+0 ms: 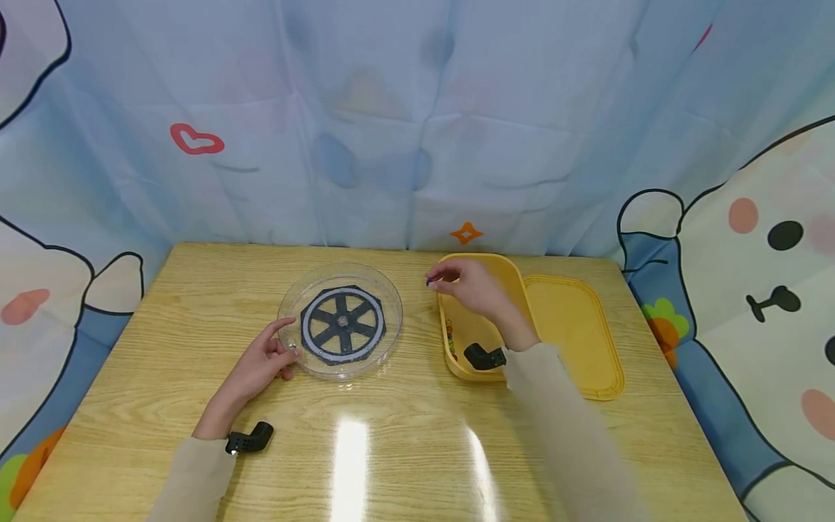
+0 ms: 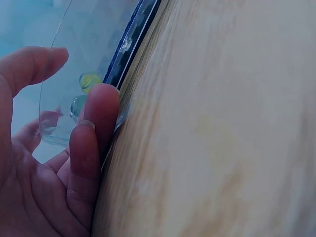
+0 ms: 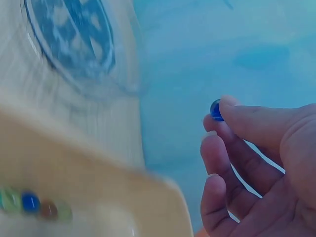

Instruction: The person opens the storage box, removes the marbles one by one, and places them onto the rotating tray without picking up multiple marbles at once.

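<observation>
My left hand (image 1: 257, 362) holds the near-left edge of a round clear plastic dish (image 1: 395, 297). A dark six-spoked wheel pattern with a pale ring (image 1: 343, 326) shows at the dish's middle. In the left wrist view, a yellow-green marble (image 2: 90, 82) and a clear greenish marble (image 2: 76, 106) lie inside the dish, close to the fingers. Over the left side of a yellow box (image 1: 472, 333), my right hand (image 1: 475, 290) pinches a dark blue marble (image 3: 216, 110) between thumb and fingertip.
Several coloured marbles (image 1: 450, 335) line the box's left inner wall, a blue one (image 3: 30, 201) among them. The yellow lid (image 1: 577, 337) lies flat to the box's right. A patterned blue curtain (image 1: 365, 130) hangs behind the wooden table (image 1: 404, 449).
</observation>
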A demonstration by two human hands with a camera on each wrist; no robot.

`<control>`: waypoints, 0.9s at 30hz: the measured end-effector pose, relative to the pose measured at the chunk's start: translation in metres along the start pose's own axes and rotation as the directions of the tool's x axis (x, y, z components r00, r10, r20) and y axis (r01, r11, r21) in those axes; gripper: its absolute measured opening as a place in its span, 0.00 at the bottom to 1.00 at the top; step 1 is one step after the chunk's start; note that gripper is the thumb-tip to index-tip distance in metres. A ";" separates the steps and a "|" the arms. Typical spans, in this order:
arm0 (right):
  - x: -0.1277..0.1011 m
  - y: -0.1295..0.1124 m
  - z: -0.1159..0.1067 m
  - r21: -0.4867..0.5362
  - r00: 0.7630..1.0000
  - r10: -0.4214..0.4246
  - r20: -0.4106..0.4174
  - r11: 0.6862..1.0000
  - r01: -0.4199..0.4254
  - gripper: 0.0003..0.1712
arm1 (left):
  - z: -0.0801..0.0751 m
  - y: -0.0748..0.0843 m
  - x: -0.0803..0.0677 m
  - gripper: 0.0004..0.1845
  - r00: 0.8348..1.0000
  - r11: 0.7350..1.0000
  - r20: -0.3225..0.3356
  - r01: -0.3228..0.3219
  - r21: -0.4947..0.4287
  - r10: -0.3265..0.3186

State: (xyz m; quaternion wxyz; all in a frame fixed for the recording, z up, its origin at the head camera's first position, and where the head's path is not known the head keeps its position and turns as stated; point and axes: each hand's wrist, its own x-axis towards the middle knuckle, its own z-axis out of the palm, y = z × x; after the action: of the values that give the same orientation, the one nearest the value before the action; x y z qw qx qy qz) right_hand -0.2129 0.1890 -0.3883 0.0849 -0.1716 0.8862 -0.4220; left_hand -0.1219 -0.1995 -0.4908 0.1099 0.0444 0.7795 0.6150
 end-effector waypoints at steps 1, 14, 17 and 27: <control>0.001 -0.004 0.004 -0.001 1.000 -0.013 0.002 1.000 0.013 0.09 | 0.000 0.000 0.000 0.35 1.000 1.000 0.001 -0.001 -0.003 0.001; 0.004 -0.036 0.067 0.070 0.991 -0.128 0.024 0.990 0.126 0.08 | 0.000 -0.001 0.000 0.34 1.000 1.000 0.000 0.003 -0.001 -0.003; 0.005 -0.039 0.077 0.091 0.988 -0.150 0.041 0.985 0.146 0.09 | -0.001 -0.001 0.000 0.34 1.000 1.000 0.001 0.003 0.003 -0.003; 0.005 -0.039 0.098 0.125 0.985 -0.160 0.069 0.981 0.151 0.12 | -0.001 0.001 0.000 0.34 1.000 1.000 0.003 0.015 0.009 -0.015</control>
State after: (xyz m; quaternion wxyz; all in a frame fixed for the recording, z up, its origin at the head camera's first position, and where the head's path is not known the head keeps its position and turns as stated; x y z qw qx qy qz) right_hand -0.1797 0.0940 -0.4192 0.0965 -0.2513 0.8391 -0.4727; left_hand -0.1225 -0.2004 -0.4891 0.1156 0.0399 0.7823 0.6108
